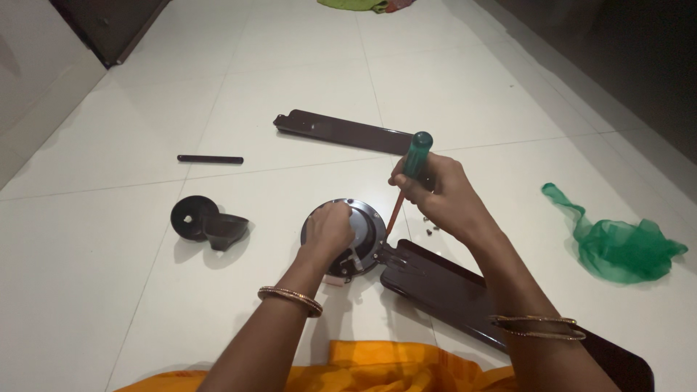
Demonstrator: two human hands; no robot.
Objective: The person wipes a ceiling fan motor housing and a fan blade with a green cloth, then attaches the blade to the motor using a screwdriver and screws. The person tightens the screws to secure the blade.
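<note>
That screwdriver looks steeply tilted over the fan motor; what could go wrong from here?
The screwdriver, held in the right hand, stands at a slant, so its tip might slip off the fan motor near the left hand. The small loose screws lie on the white tile floor by the wrist and could get knocked away.

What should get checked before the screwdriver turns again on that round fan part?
1. Left hand steadying the fan motor: ok.
2. Right hand gripping the green-handled screwdriver: ok.
3. Tip seated in a screw: cannot tell, too small.
4. Loose screws lying near the work on the floor: ok.
5. Attached blade flat on the floor: ok.
</note>
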